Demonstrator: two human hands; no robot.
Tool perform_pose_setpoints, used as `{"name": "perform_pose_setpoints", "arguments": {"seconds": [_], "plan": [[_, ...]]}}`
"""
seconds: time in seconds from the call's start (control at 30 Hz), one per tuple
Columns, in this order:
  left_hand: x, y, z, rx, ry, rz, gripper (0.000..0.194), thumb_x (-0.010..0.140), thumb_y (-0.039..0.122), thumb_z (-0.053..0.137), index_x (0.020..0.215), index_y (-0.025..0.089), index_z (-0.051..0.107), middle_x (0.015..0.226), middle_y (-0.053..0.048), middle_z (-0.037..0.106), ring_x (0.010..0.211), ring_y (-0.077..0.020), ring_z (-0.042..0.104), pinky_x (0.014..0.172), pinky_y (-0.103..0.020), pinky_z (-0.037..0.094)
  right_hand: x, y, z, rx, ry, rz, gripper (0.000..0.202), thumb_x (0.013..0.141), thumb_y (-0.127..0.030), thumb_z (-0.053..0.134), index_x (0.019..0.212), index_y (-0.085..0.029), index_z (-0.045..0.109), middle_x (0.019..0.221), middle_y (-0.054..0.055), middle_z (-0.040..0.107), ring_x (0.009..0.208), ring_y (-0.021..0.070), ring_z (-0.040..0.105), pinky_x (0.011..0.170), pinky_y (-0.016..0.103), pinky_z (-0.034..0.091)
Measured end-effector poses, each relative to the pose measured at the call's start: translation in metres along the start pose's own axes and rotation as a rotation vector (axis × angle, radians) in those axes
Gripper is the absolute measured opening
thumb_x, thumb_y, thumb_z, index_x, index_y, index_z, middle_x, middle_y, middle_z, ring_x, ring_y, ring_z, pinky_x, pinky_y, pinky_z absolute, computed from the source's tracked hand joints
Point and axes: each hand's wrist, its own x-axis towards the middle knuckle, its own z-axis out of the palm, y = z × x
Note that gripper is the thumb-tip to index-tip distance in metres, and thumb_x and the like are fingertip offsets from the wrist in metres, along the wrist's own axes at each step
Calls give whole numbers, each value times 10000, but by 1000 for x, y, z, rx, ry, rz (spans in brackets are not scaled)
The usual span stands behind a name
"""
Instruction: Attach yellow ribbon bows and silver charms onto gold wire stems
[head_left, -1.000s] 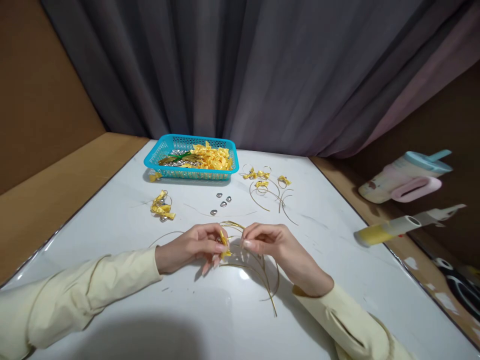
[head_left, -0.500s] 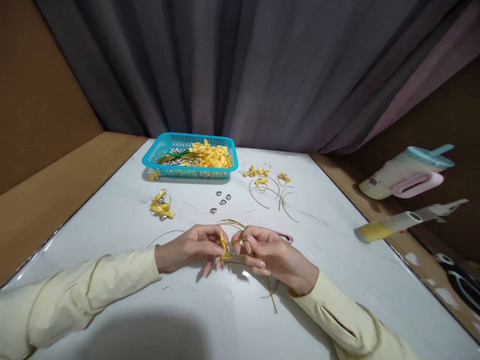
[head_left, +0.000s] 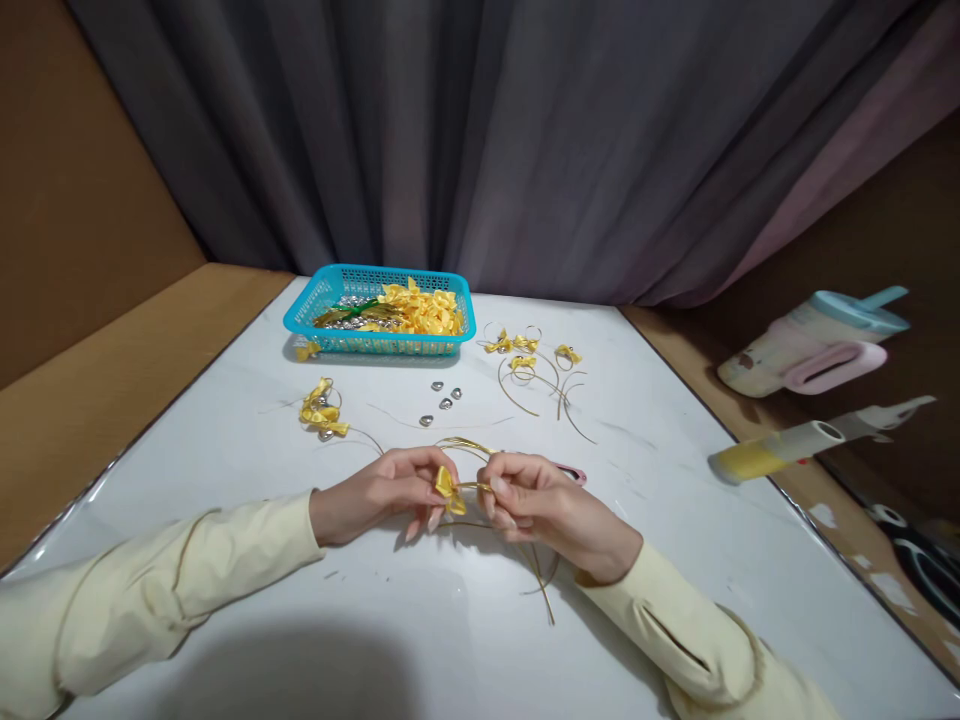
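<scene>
Between the fingers of my left hand [head_left: 401, 490] is a small yellow ribbon bow [head_left: 450, 490], pinched at its left side. A gold cord [head_left: 472, 487] runs from the bow to my right hand [head_left: 544, 505], whose thumb and forefinger are closed on it. Both hands hover low over the white table, close together. More gold cords [head_left: 541, 590] lie under and beside my right hand. Behind the hands is a bundle of gold cord [head_left: 465, 444]. A pink-handled tool [head_left: 574, 474] is mostly hidden behind my right hand.
A blue basket [head_left: 382, 346] holds yellow bows and silver pieces at the back. Silver heart-shaped beads [head_left: 446, 404] lie mid-table. Bows with cord rings sit at left [head_left: 322, 410] and right [head_left: 523, 345]. A tumbler [head_left: 817, 340] and a yellow-filled tube [head_left: 772, 452] stand right.
The bow has turned so that its loops show more openly. My right fingers have closed up on the cord, and a thin cord beyond my left hand has shifted.
</scene>
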Motion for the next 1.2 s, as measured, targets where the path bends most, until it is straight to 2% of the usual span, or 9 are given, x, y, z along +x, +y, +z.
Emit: {"name": "perform_pose_setpoints", "arguments": {"seconds": [0.17,0.27,0.33,0.47,0.6,0.7,0.9,1.1,1.2], "plan": [[-1,0,-1,-3,5,-9,139,699,194,622,814,143,563,583,4,583,493,-89,508,421,-158,406,-5,-11,9,-383,113,-175,156,729,-237,696,754,-153,567,729,-19,482,623,71,432,553,203,347],[-1,-1,-1,-3,-8,3,133,705,192,620,818,145,569,586,5,586,497,-88,510,425,-155,410,-8,-16,14,-685,234,-310,101,747,-195,665,764,-166,570,865,12,498,743,103,479,621,236,392],[-1,-1,-1,-11,-10,15,129,710,193,619,819,145,570,598,1,592,509,-90,518,427,-153,411,-8,-18,14,-780,258,-338,86,756,-189,651,804,-171,582,898,24,508,775,115,502,637,249,419],[-1,-1,-2,-20,0,26,127,710,201,626,813,150,572,618,3,596,502,-82,512,434,-154,415,-8,-19,13,-791,215,-274,161,719,-192,691,869,-180,633,927,33,534,810,129,541,669,265,463],[-1,-2,-2,-16,11,26,155,690,221,642,809,149,574,627,0,603,490,-81,508,444,-164,418,-7,-14,13,-716,211,-272,25,728,-185,684,750,-179,675,868,21,558,749,113,553,677,270,476],[-1,-1,-2,-14,21,18,163,686,229,644,807,148,570,626,-6,607,493,-85,511,450,-172,419,-6,-12,12,-673,223,-315,34,716,-188,698,687,-182,681,839,17,569,724,113,556,677,279,475],[-1,-1,-2,9,5,14,158,698,228,631,811,142,563,624,-8,606,488,-88,506,447,-178,413,-10,-22,14,-813,171,-275,32,728,-155,680,699,-161,692,851,34,578,763,123,553,723,288,451],[-1,-1,-1,24,-9,38,124,749,204,607,842,148,546,644,-1,599,512,-78,508,458,-164,410,-14,-30,18,-664,221,-147,147,791,-295,623,747,-155,638,789,30,607,724,127,544,671,275,432],[-2,2,1,59,-41,39,275,764,195,614,1020,173,517,724,-18,618,596,-105,548,462,-166,417,-10,-44,21,-708,270,-118,202,776,-351,631,741,-152,624,683,8,583,620,103,503,576,239,410]]}}
